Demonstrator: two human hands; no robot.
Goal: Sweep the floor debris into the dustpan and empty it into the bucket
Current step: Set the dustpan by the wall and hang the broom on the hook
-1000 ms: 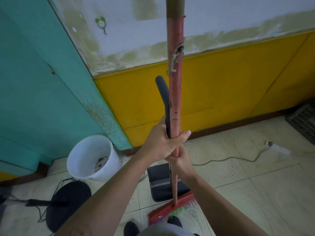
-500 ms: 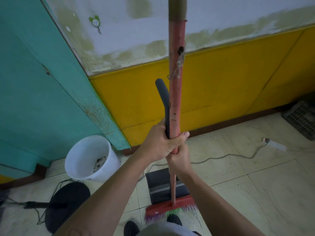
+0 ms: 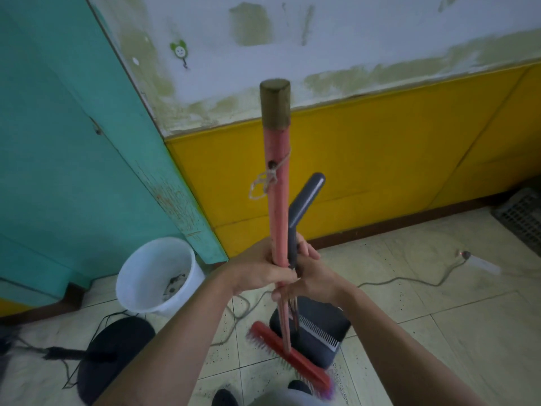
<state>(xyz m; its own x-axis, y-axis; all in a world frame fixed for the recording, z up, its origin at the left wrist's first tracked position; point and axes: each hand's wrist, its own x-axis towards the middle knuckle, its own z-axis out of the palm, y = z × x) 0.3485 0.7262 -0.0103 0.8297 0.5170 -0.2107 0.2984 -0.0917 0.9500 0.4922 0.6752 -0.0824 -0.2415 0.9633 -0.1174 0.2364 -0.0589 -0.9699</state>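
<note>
My left hand (image 3: 262,272) grips the red broom handle (image 3: 278,183), which stands nearly upright before me. Beside it, my right hand (image 3: 311,276) grips the dark blue handle of the dustpan (image 3: 304,206). Both hands touch at chest height. The red broom head (image 3: 288,357) lies diagonally on the tiles, right in front of the dark dustpan tray (image 3: 328,320) with its white comb edge. A white bucket (image 3: 140,276) stands to the left by the teal door, with some debris (image 3: 175,284) at its bottom.
A black round stand base (image 3: 114,356) with cables lies on the floor at the lower left. A grey cord runs to a power strip (image 3: 480,263) on the right. A grey crate (image 3: 524,218) sits against the yellow wall. My shoes (image 3: 225,398) show at the bottom.
The dustpan handle has gone from the left of the broom handle to its right. My right hand rose beside the left. The broom head turned diagonal, and the handle's top came into view.
</note>
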